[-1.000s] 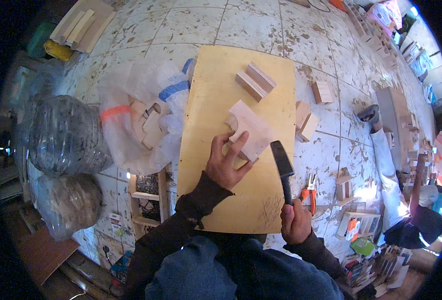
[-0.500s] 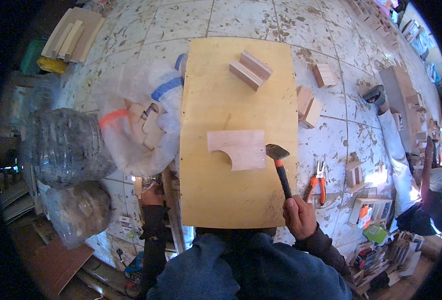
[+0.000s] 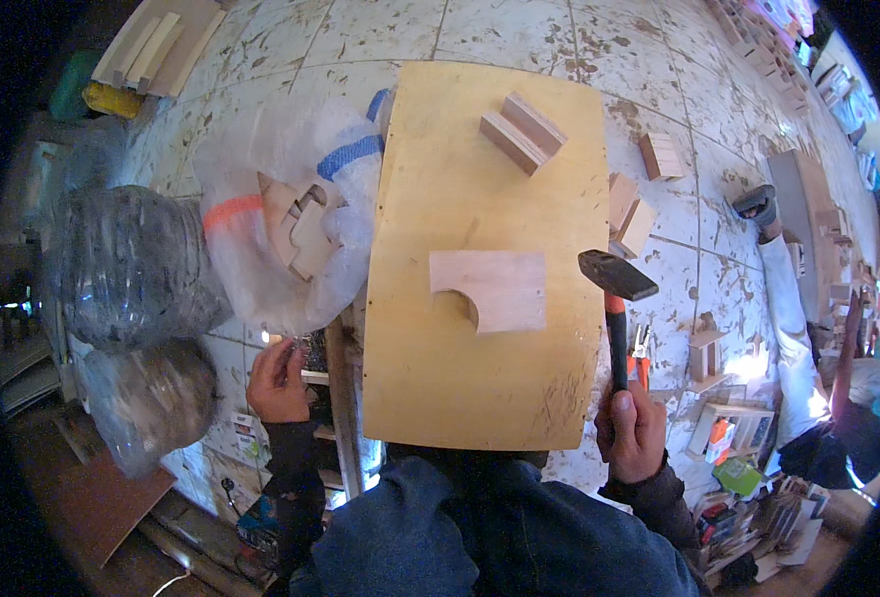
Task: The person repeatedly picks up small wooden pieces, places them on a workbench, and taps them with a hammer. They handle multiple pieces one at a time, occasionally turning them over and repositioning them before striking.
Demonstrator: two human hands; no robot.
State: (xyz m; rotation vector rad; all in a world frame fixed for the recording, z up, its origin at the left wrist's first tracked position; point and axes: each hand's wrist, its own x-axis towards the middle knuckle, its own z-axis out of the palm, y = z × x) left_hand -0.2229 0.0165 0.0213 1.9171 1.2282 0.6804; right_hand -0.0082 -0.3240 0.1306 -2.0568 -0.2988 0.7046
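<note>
While the right hand (image 3: 637,430) has its fingers (image 3: 619,413) wrapped tight round the orange-and-black handle of the hammer (image 3: 614,298), the black head hangs just past the right edge of the yellow board (image 3: 480,398). It is near the wood piece w/ a round notch (image 3: 491,289) but not touching it. That piece lies flat in the middle of the board, notch facing down-left.

The left hand (image 3: 279,380) is off the board, down by a small box of tiny metal bits (image 3: 308,350), prob. nails. Its fingers are curled over the box; can't tell if they hold one.

To do this bit well, I think: pick just one nail, pinch it low, stand it straight up on the wood piece, away from the notch edge so the wood won't split. Tap soft first, then move the fingers away before hitting hard. Keep the hammer grip near the end of the handle, and hit w/ the flat face.

Further out: two wood blocks (image 3: 522,131) sit at the top of the board, a clear bag w/ wood shapes (image 3: 295,229) lies to the left, pliers (image 3: 642,348) lie on the tile floor (image 3: 718,269) at right.
</note>
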